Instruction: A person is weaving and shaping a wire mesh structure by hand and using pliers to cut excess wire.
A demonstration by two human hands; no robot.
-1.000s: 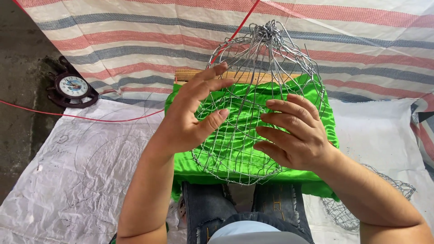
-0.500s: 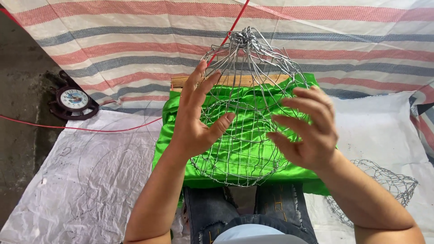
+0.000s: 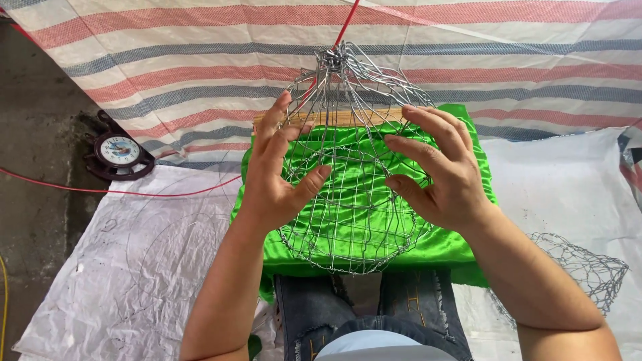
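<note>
**Wire basket lifted and turned between two hands**

From the head camera, the silvery, bulb-shaped wire-mesh basket [image 3: 351, 167] stood higher in view than a second before, and its gathered top, tied to a thin red cord [image 3: 346, 23], had risen toward the striped tarpaulin [image 3: 200, 60]. Both hands had shifted up its sides with it, so the mesh was being repositioned rather than set down.

The basket hung over a bright green satin cloth [image 3: 461, 244] draped across a wooden board [image 3: 334, 117] on the person's lap. The left hand [image 3: 277, 177] pressed the left flank, fingers spread upward and thumb hooked into the mesh. The right hand [image 3: 438, 174] cupped the right flank with curled fingers, fingertips on the wires. Neither was clenched; both lightly grasped the basket between them.

A small round clock in a dark frame [image 3: 119, 152] lay at left, and another loose piece of wire mesh [image 3: 582, 267] lay at right on white sheeting [image 3: 120, 267].
</note>
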